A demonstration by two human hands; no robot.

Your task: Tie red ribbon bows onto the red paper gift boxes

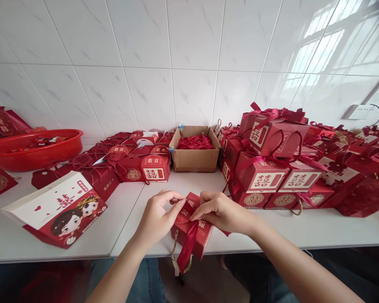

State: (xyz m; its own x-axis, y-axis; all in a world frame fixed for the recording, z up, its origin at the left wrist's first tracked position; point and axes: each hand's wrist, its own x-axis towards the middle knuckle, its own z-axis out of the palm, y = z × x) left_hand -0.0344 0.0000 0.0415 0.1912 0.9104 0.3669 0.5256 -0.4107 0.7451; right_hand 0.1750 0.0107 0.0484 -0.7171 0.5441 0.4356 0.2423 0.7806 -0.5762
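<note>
Head camera: the small red cardboard gift box sits well in front of the open brown cardboard carton, nearer the person. The left hand and right hand both pinch the red satin ribbon on top of the box, fingertips closed tight on it.

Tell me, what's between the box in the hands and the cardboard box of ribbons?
Only bare white table, in the head view, between the held red box and the cardboard box.
</note>
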